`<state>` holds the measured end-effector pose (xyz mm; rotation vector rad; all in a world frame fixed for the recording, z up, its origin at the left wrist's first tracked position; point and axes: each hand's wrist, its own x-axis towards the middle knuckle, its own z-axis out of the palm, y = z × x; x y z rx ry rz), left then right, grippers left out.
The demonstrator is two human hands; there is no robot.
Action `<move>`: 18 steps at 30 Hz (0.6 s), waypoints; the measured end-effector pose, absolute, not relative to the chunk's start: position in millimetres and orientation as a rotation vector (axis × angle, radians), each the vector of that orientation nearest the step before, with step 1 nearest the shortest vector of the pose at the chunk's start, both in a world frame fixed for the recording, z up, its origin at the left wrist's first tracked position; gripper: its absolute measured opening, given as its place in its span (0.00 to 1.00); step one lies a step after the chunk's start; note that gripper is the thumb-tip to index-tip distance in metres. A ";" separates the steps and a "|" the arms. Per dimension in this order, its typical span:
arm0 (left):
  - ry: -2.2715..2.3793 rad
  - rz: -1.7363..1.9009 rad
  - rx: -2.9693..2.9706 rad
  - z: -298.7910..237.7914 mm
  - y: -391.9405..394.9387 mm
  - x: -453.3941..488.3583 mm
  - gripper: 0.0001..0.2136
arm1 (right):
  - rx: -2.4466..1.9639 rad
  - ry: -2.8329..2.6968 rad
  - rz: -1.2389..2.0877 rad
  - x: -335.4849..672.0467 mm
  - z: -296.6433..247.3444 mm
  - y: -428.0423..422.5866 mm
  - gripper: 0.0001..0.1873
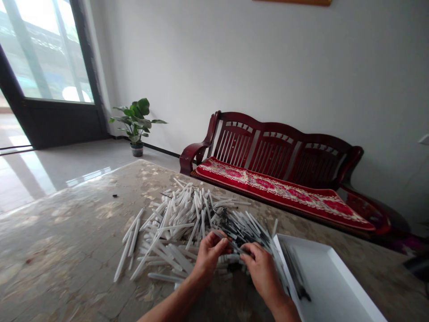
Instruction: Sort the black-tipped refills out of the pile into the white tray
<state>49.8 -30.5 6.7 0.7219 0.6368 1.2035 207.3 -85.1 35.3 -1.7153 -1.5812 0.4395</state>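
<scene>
A big heap of white pen barrels [174, 226] lies on the marble-patterned table [67, 241], with a smaller heap of thin dark refills [241, 228] at its right side. My left hand [209, 255] and my right hand [263, 270] meet at the near edge of the heaps. Both are closed in a pinch on one thin dark pen part [231, 243] held between them. My forearms enter from the bottom edge.
A white tray [335, 286] with a few dark pens in it stands at the right, close to my right hand. Behind the table is a dark wooden bench [278, 152] with a red cushion. A potted plant [137, 123] stands by the glass door [43, 67].
</scene>
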 end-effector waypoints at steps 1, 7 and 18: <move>0.627 1.200 0.755 8.0 -31.1 48.7 0.21 | -1.723 -1.519 0.581 206.6 36.1 -85.7 0.07; 0.594 1.165 0.812 7.5 -34.6 51.1 0.20 | -1.650 -1.304 1.002 207.7 38.7 -91.4 0.12; 0.521 1.066 0.935 4.1 -38.3 59.2 0.19 | -1.910 -1.877 0.331 206.0 71.8 -111.0 0.10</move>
